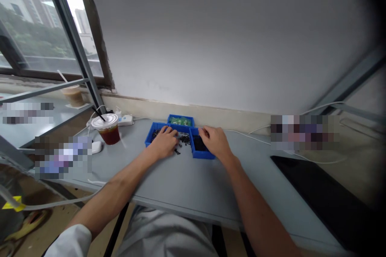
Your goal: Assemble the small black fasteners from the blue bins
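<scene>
My left hand (165,141) lies partly over a blue bin (147,141) that holds small dark screws. Its fingers curl down beside a loose pile of dark screws (184,139), and the hand hides what is in its grip. One stray screw (177,152) rests on the table just below that hand. At the right-hand blue bin (203,155), my right hand (216,140) hangs over the rim with thumb and fingers drawn together. Anything between these fingertips is too small to make out. Dark contents (199,143) cover this bin's floor.
Behind is a blue bin (180,116) with green packets (180,121). A lidded cup of dark drink (110,130) and a white mouse (97,147) stand left. White cables (251,136) run along the wall; a black panel (316,196) lies right. The table's front edge (181,209) is near my lap.
</scene>
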`<state>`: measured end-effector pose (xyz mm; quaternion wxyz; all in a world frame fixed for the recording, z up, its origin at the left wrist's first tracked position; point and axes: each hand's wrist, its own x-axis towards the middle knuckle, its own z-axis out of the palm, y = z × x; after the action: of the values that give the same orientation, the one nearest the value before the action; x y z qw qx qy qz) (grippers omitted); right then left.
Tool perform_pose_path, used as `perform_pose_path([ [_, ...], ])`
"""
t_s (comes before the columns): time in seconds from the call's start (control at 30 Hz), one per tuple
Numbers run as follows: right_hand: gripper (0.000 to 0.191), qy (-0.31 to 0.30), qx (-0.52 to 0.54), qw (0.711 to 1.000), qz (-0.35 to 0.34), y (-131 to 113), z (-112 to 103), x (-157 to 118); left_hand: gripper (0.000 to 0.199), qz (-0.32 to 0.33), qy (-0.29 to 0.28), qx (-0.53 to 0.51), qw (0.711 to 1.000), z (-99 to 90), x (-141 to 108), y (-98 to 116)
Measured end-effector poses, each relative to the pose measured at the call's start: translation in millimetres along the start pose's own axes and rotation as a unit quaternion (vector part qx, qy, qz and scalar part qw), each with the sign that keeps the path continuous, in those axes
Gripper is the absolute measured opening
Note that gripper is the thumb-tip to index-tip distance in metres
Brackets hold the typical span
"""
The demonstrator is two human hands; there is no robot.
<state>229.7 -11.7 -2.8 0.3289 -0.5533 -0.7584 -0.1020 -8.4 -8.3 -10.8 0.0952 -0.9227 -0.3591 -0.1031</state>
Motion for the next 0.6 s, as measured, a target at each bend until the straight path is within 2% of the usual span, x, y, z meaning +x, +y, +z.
perform_pose_path([
  [0.2, 0.044, 0.017, 0.016, 1.0, -0.004, -0.3, -4.1, 1.1, 0.009, -0.026, -0.007, 0.019, 0.999, 6.3, -0.3, 5.2],
  [0.43, 0.046, 0.007, 0.027, 1.0, -0.014, -6.9, -3.8, 0.8, 0.014, -0.003, 0.012, 0.062, 0.998, 16.0, -0.3, 2.8],
  [0.6, 0.034, -0.016, 0.016, 1.0, -0.02, -1.4, 5.0, 0.1, 0.015, -0.003, 0.004, 0.048, 0.999, 15.4, -0.1, 3.3],
])
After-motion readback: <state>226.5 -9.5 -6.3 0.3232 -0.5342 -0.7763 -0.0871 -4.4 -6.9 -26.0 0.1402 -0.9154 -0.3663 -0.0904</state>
